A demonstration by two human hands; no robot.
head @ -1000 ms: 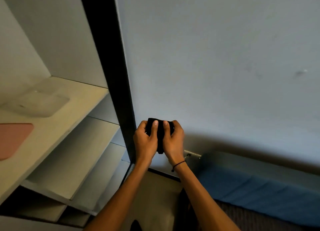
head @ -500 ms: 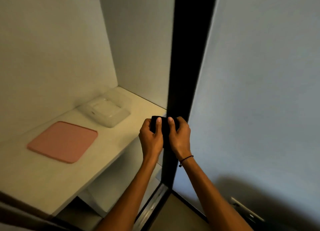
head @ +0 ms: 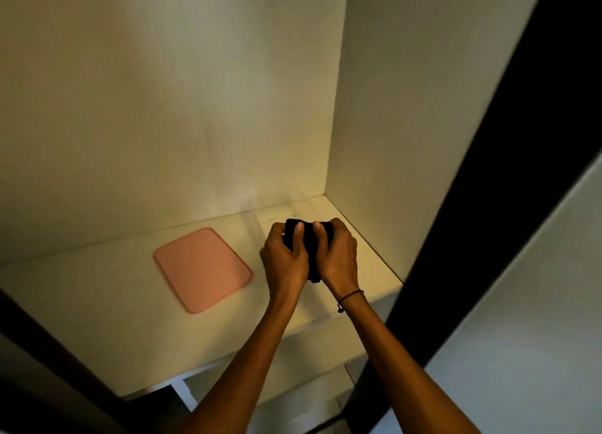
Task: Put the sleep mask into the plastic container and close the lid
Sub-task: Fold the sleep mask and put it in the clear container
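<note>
The folded black fabric sleep mask (head: 309, 238) is pinched between the left hand (head: 285, 259) and right hand (head: 338, 254) above the white shelf (head: 97, 290), right of the flat pink rectangular lid (head: 202, 269).

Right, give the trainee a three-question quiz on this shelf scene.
1. True or false: both hands hold the black sleep mask.
2. What lies left of the left hand on the shelf: (a) pink lid, (b) blue towel, (c) cup?
3. Which wrist wears the black cord?

Key: 1 true; 2 a; 3 the right hand's.
</note>
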